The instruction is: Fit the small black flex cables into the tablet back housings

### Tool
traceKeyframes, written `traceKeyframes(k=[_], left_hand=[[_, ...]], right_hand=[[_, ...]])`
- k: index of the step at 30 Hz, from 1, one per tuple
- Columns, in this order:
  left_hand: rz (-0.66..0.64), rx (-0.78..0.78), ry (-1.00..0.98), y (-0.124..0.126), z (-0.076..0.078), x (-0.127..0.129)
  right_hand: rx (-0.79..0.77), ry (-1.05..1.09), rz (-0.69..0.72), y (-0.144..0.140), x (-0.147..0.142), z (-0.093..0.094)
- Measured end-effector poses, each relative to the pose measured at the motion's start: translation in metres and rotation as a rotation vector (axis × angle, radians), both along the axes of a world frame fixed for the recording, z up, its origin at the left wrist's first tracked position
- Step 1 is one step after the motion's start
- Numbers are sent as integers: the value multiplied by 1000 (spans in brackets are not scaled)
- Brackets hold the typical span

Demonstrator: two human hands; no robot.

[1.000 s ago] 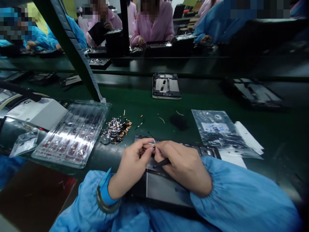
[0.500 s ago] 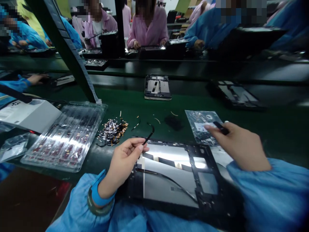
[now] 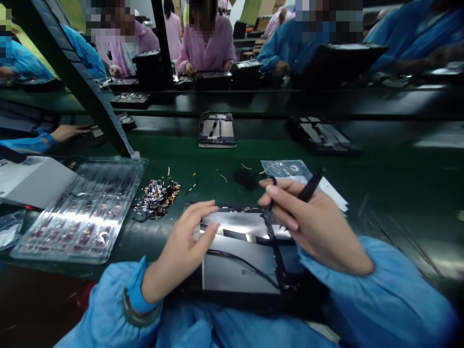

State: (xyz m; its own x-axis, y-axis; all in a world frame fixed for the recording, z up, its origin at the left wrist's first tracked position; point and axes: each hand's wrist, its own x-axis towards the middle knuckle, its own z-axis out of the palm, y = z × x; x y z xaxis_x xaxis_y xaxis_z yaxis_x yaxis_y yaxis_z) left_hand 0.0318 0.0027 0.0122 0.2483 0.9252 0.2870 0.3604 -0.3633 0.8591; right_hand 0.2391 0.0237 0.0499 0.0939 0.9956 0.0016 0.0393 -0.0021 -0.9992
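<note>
My left hand (image 3: 188, 241) is open, its fingers resting at the upper left edge of an opened tablet (image 3: 235, 270), which has a silver inner plate and black frame. Over the tablet's upper right part, my right hand (image 3: 308, 217) is closed. Its thumb and fingertips pinch a short black cable (image 3: 272, 183), while black tweezers (image 3: 311, 187) lie across the same hand. A longer black cable (image 3: 246, 263) runs in a curve over the silver plate. Beyond my left hand lies a pile of small cables with gold ends (image 3: 155, 198).
At left are a clear plastic tray (image 3: 79, 208) of small parts and a white box (image 3: 39, 179). A plastic bag (image 3: 286, 168) lies behind my right hand. More opened tablets (image 3: 217, 130) sit further back. A slanted post (image 3: 87, 87) rises at left; co-workers sit opposite.
The short black cable has passed from my left hand to my right. My right hand has moved left over the tablet, and my left hand has opened. The view has shifted slightly right.
</note>
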Motion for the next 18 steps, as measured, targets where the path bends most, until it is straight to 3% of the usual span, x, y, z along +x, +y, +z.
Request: traceKeyframes(k=[3,6,8,12,18], left_hand=[[-97,245,320,19,-6,-11],[-261,346,516,35,-9,-9],[-335,370,595,41,-10,-5],[-391,395,640,46,-12,1],[-392,468,633,46,-14,2]], right_hand=[[258,-451,-170,-2,22,-13],[656,-1005,-56,-8,24,-30],[787,-1181,27,-11,17,-41],[854,-1324,110,-12,5,-52],[879,-1487,181,-14,6,-51]])
